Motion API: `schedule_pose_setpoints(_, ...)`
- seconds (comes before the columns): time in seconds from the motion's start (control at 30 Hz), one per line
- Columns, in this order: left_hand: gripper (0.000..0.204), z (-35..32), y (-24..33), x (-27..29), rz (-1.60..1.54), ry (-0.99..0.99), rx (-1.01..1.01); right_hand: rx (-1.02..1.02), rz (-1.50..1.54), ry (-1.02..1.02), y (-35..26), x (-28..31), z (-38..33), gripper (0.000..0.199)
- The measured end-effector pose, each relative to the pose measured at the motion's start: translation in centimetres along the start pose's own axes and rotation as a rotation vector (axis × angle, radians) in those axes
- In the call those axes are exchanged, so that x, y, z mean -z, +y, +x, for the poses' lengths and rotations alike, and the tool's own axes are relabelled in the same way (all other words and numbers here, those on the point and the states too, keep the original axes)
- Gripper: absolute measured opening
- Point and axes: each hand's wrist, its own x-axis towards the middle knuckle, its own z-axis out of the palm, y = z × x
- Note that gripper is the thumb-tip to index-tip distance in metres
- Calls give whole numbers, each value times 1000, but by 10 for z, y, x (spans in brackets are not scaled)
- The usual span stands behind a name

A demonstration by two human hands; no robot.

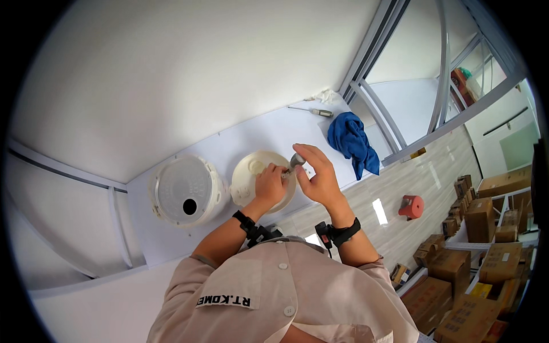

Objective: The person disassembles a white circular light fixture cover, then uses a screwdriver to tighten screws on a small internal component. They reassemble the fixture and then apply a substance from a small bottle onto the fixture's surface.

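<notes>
My left hand (pixel 271 186) and my right hand (pixel 318 176) meet over a cream round cover (pixel 247 175) that lies on the white table (pixel 240 140). Between their fingertips is a small grey metal part (pixel 297 159). My right hand's fingers curl around it from the right. My left hand pinches its lower end from the left. Both wrists carry black straps. A white round appliance body (pixel 184 192) with a dark hole in its face stands just left of the cover.
A blue cloth (pixel 353 140) hangs over the table's right edge. A screwdriver (pixel 313 112) and a crumpled white scrap (pixel 325 94) lie at the far end. On the floor to the right are a red stool (pixel 412 206) and several cardboard boxes (pixel 486 211).
</notes>
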Motion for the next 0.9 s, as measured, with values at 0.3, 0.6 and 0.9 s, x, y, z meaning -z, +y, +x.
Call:
schedule_pose_setpoints(0.3, 14, 10, 3, -5, 72, 46, 1, -46, 10, -21, 2, 2, -2, 61)
schedule_pose_setpoints(0.6, 16, 16, -8, -12, 180, 59, -102, -102, 39, -34, 10, 4, -4, 54)
schedule_pose_setpoints(0.9, 19, 23, -13, -10, 164, -30, -143, -86, 119, -77, 13, 7, -1, 57)
